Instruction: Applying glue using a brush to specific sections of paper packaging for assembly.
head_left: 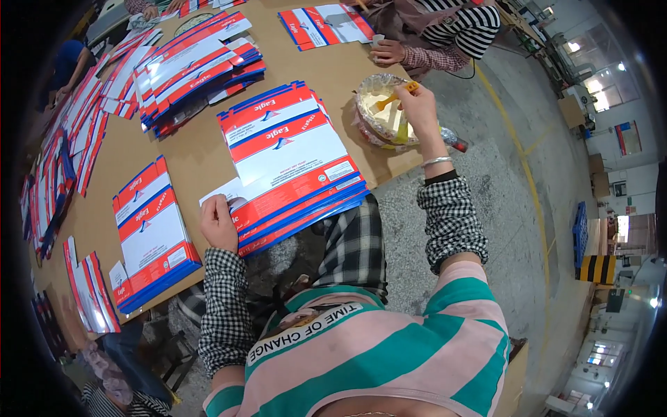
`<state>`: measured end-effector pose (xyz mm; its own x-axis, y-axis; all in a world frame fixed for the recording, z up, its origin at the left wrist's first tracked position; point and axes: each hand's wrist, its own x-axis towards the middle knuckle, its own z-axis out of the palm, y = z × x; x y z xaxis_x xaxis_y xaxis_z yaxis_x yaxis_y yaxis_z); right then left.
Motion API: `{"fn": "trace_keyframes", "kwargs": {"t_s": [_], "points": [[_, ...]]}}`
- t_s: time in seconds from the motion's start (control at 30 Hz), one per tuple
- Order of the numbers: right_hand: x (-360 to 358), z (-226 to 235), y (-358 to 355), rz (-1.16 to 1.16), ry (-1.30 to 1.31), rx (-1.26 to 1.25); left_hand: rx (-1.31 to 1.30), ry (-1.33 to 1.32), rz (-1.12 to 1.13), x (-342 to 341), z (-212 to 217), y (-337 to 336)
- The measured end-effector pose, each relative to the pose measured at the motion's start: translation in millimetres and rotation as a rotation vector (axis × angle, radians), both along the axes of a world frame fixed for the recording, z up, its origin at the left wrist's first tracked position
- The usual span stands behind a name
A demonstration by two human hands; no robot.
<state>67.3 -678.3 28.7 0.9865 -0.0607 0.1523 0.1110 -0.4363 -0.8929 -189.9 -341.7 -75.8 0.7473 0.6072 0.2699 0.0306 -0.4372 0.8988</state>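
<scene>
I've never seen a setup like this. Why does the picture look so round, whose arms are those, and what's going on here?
There is no robot here: these are a person's own bare hands. The single picture comes from a wide fisheye camera worn on that person's head, looking down, so straight edges bend near the rim. Picture left is the person's left.

On the brown table lie flat red, white and blue cartons, including a large stack and a smaller stack. The left hand is at the large stack's left edge; its grip is unclear. The right hand holds a yellow-handled tool, perhaps a brush, at a tub of pale paste. A co-worker's hand shows beyond.
</scene>
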Motion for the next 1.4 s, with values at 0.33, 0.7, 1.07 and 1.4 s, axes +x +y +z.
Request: {"fn": "trace_keyframes", "kwargs": {"t_s": [0.33,0.7,1.07,1.4], "points": [[-28,22,1,0.082,0.075,0.195,0.036,0.004,0.014,-3,1,-1],[-78,-4,29,0.24,0.388,0.905,0.064,0.255,-0.034,13,9,20],[-139,-42,143,0.449,0.715,1.042,-0.149,0.044,0.065,-6,14,6],[-136,-53,174,0.456,0.758,0.916,-0.149,-0.006,0.023,-17,22,-4]]}}
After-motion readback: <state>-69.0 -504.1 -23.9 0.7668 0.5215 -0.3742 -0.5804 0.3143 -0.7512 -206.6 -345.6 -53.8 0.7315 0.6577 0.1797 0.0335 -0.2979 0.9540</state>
